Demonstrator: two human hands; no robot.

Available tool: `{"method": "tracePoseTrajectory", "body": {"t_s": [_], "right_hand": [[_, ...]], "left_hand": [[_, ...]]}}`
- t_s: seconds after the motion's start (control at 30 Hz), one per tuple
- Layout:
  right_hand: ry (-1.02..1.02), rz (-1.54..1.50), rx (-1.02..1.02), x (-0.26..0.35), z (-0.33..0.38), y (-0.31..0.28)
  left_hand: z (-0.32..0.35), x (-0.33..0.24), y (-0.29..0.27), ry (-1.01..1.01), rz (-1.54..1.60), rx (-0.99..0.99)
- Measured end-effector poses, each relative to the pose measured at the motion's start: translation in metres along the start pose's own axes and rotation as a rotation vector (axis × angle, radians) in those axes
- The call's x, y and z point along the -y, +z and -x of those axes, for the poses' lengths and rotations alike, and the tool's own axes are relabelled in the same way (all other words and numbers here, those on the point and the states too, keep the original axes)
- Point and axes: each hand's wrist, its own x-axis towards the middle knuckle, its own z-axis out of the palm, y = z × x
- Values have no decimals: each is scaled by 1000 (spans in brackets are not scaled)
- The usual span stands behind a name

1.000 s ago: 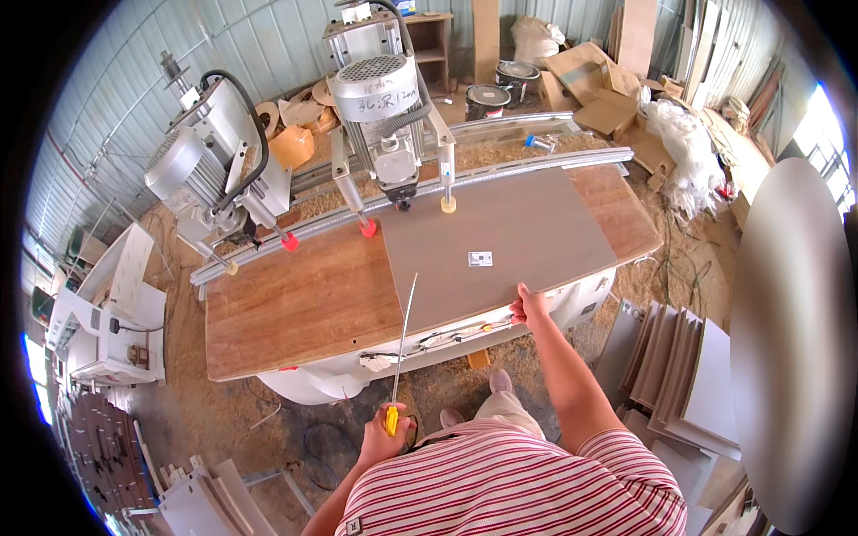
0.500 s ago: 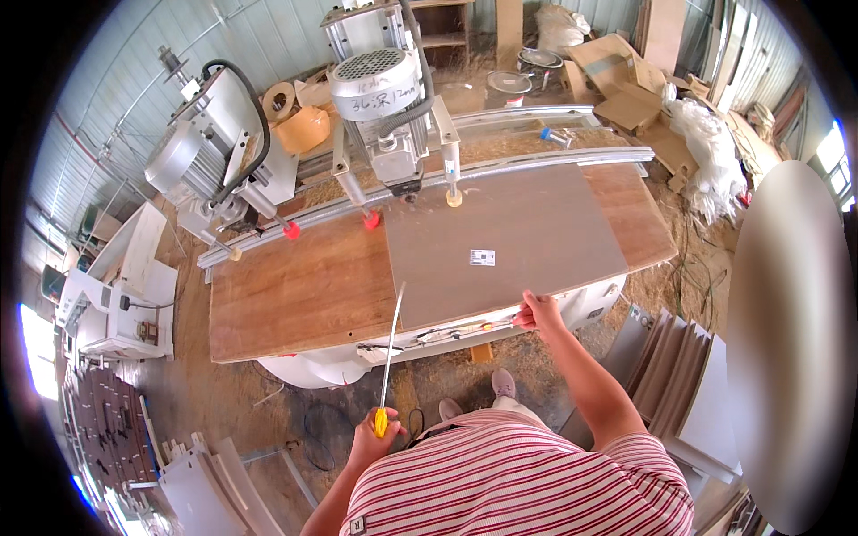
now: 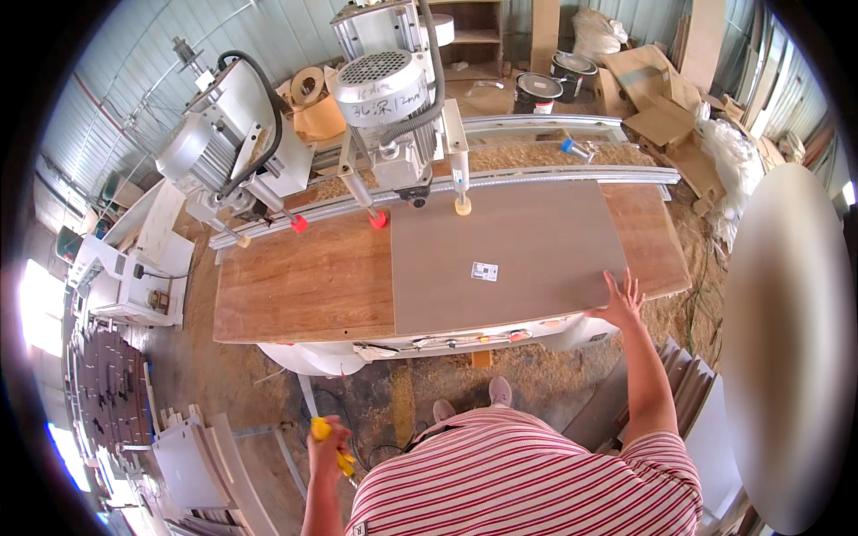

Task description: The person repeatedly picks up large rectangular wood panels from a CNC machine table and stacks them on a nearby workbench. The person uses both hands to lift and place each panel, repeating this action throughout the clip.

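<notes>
My left hand (image 3: 327, 454) is closed around a yellow-handled tool (image 3: 320, 430), low at the left and away from the table. A short silvery bit shows below the fist; the rest of the tool is hidden, and its exact kind is unclear. My right hand (image 3: 620, 302) lies with fingers spread at the near right corner of a grey-brown board (image 3: 527, 228). A white label (image 3: 484, 272) is stuck on this board. It rests flat on a wooden table top (image 3: 304, 286), beneath a drilling machine (image 3: 382, 89) with a tan-tipped clamp rod (image 3: 463, 205) over its far edge.
A second motor unit (image 3: 192, 152) stands at the left, with red-tipped rods above the table. Metal rails (image 3: 536, 179) run along the back. Panels (image 3: 201, 473) lean at lower left, others stand at right. Cartons (image 3: 661, 125) and buckets (image 3: 539, 89) lie behind.
My right hand has moved right along the board's front edge and opened flat at its corner. My left hand has drawn left, and the tool's long rod no longer points toward the board.
</notes>
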Motion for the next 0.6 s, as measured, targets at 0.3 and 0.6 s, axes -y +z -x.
{"method": "tracePoseTrajectory", "body": {"t_s": [0.3, 0.6], "right_hand": [[-227, -141, -144, -32, -27, 21], [-266, -129, -201, -30, -25, 29]], "left_hand": [[30, -7, 67, -78, -267, 224], [20, 9, 87, -57, -385, 344]]}}
